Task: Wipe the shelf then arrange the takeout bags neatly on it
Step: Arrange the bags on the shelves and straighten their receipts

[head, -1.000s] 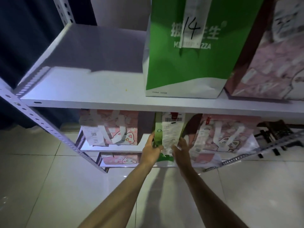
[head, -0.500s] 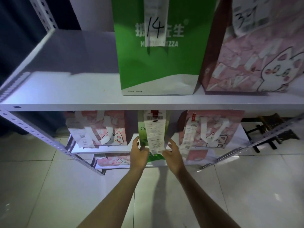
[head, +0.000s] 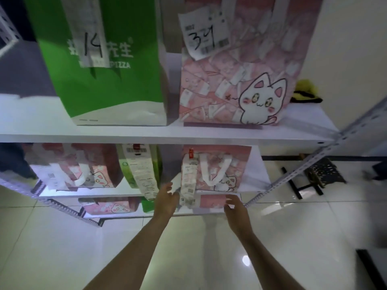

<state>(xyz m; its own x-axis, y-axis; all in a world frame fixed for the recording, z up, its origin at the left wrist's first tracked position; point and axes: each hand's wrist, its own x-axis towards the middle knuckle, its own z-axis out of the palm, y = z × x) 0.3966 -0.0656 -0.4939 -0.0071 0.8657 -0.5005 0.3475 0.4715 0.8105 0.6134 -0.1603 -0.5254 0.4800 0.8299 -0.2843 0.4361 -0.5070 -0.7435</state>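
Head view: both arms stretched toward middle shelf [head: 117, 192]. Left hand [head: 167, 197] open beside receipt [head: 187, 185]; right hand [head: 235, 207] open, empty, below pink bag [head: 222, 170] standing on shelf.

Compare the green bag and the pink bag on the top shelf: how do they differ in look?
The green bag is plain green with a white base and white lettering; the pink bag carries a cartoon cat among printed slips. The green bag's receipt is marked 14 and hangs straight; the pink bag's slip is marked 34 and sits tilted. The green bag stands left of the pink bag. Both stand upright on the top shelf, each bearing a handwritten number.
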